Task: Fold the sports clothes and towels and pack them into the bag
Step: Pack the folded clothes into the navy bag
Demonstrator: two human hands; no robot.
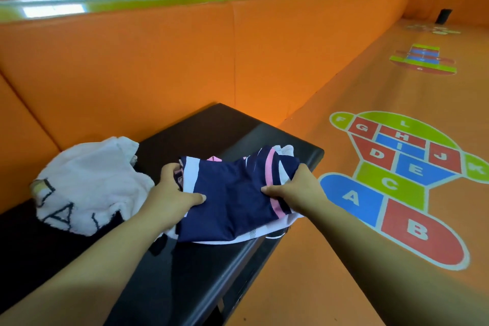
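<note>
A folded navy sports garment (235,198) with white and pink stripes lies on the black padded bench (211,280), near its right end. My left hand (169,193) grips the garment's left edge and my right hand (296,190) grips its right edge, thumbs on top. A rumpled white towel (87,185) with dark lettering lies to the left on the bench, touching my left hand's side. No bag is in view.
Orange padded wall panels (158,66) run behind the bench. To the right lies orange floor with a coloured letter hopscotch (397,180) and further ones beyond. A mirror above the padding reflects people standing far off.
</note>
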